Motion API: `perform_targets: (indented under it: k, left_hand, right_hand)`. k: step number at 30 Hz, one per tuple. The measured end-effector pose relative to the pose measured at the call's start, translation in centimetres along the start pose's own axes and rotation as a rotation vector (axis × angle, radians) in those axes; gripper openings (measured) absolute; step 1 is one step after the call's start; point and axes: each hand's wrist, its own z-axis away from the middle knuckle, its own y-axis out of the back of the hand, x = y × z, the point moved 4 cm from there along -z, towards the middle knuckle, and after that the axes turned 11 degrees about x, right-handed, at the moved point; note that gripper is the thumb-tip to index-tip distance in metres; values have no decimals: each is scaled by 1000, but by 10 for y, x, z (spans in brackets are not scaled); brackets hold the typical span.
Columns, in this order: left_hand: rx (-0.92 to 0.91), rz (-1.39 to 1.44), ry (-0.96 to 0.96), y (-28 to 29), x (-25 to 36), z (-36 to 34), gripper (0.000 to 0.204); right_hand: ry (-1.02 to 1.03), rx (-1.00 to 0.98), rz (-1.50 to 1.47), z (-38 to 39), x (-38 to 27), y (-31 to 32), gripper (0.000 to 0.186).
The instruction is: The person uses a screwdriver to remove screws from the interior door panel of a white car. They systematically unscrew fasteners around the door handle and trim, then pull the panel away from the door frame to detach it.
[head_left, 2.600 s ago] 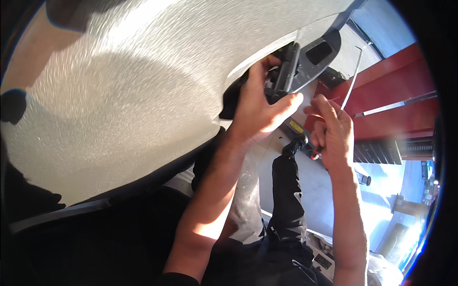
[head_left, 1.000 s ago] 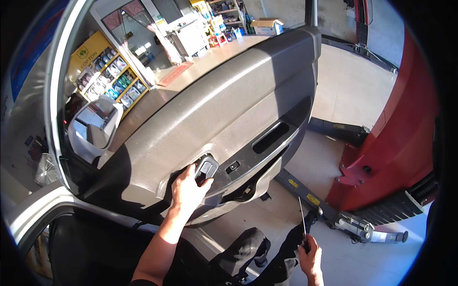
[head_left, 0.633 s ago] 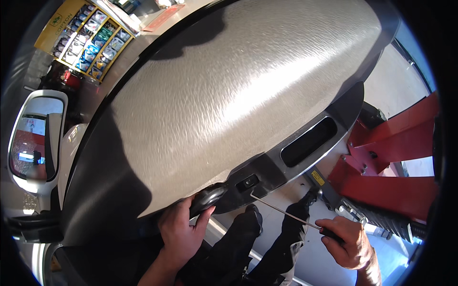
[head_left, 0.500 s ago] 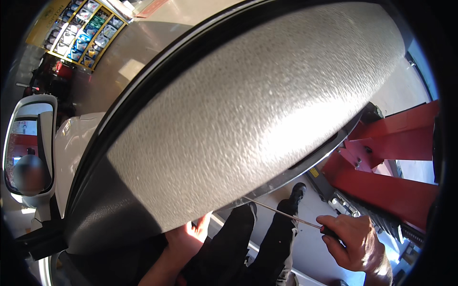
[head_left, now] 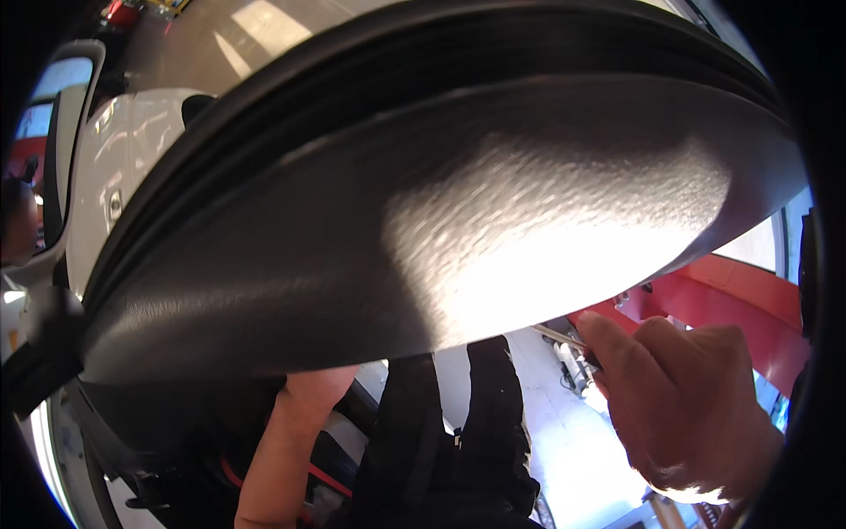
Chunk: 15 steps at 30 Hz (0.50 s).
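Observation:
A dark, grained vehicle door panel [head_left: 291,273] spans the view, with bright sunlight on its right half. My right hand [head_left: 679,397], beside the panel's lower right edge, is closed around a screwdriver [head_left: 553,334]. Only a short length of its thin metal shaft shows; the tip is hidden behind the panel's edge. Under the panel's lower edge, left of my legs, my left hand [head_left: 322,385] reaches up. Its fingers are out of sight behind the panel, so what they touch cannot be made out.
A side mirror [head_left: 72,150] and a white body panel [head_left: 132,145] stand at the left. Red metal beams [head_left: 723,304] rise to the right, behind my right hand. My legs in dark trousers [head_left: 410,423] are below the panel, above a pale floor [head_left: 555,432].
My view has shifted closer to the door panel, which now looks darker. My right hand looks larger and nearer the panel, and less of the screwdriver's shaft shows. My left fingers are now hidden.

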Motion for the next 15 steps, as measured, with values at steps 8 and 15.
perform_targets:
  k: [8, 15]
  left_hand:
    - [101, 172, 149, 0, -10, -20, 33]
    - [207, 145, 154, -9, 2, -1, 32]
  right_hand:
    - [-47, -168, 273, -32, -30, 15, 41]
    - [-258, -270, 306, -40, -58, 13, 23]
